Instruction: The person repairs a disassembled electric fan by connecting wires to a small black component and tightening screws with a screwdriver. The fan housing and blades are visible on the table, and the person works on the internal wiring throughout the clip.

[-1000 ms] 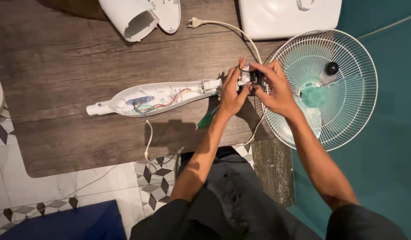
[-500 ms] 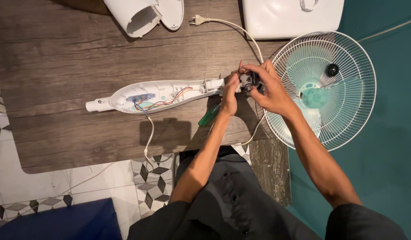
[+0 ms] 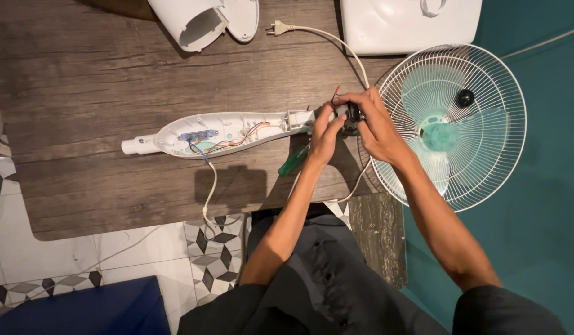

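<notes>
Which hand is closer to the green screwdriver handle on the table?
Left. The left hand sits directly above the green screwdriver handle, nearly over it; the right hand is farther off, toward the fan guard.

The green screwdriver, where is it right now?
In the head view the green screwdriver lies on the wooden table, just below the left hand and right of the opened white fan housing.

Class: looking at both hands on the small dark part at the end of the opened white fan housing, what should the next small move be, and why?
Probably steady the small dark part with the left hand while the right hand eases it at the opened white housing. Both hands pinch it, thin wires run from it, and the green-handled screwdriver lies unused on the wooden table.
</notes>
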